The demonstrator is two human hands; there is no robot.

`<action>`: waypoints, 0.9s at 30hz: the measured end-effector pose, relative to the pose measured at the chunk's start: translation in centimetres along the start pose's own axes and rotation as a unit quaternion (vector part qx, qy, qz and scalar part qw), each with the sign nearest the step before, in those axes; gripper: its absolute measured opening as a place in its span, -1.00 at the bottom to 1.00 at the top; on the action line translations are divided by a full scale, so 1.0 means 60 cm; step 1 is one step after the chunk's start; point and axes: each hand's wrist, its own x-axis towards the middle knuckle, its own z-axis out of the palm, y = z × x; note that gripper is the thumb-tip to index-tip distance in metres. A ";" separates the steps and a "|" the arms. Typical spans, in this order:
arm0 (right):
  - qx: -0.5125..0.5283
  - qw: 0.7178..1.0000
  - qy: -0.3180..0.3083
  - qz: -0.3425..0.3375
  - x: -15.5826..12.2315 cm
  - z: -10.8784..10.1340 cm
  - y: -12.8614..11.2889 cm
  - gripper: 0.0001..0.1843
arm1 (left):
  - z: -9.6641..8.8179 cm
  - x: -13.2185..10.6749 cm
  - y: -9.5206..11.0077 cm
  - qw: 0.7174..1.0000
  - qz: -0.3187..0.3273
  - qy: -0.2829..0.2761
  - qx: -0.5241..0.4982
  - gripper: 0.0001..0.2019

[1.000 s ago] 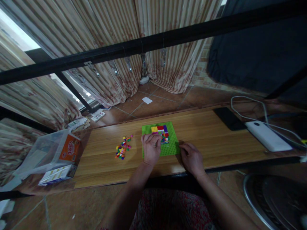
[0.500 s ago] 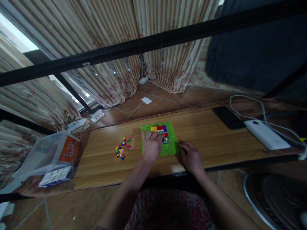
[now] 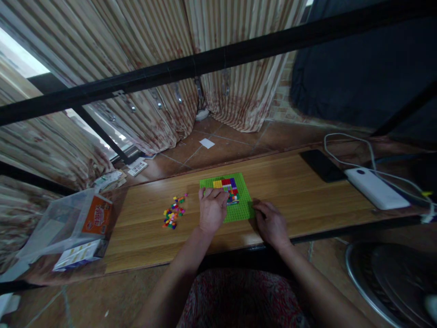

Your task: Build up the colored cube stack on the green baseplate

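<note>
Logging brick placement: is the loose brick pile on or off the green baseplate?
Off: the brick pile lies on the wooden tabletop, left of the baseplate.

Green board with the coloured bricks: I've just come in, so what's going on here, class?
A person is working with small bricks at a wooden table. The left hand is over the green board, its fingers at a cluster of bricks set on it; whether it holds a brick is hidden. The right hand has its fingertips at the board's right edge. Loose bricks lie on the table to the board's left.
</note>
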 end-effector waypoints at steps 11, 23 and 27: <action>0.001 1.000 -0.001 0.009 0.000 -0.001 -0.004 -0.74 | 0.011 -0.004 0.003 0.997 -0.035 0.054 -0.052 -0.84; -0.002 1.000 0.001 0.002 0.000 -0.001 -0.001 -0.74 | 0.041 -0.025 0.010 0.973 -0.109 0.155 -0.132 -0.88; -0.004 1.000 0.000 0.004 -0.001 -0.002 -0.003 -0.73 | 0.039 -0.027 0.008 0.974 -0.109 0.154 -0.123 -0.87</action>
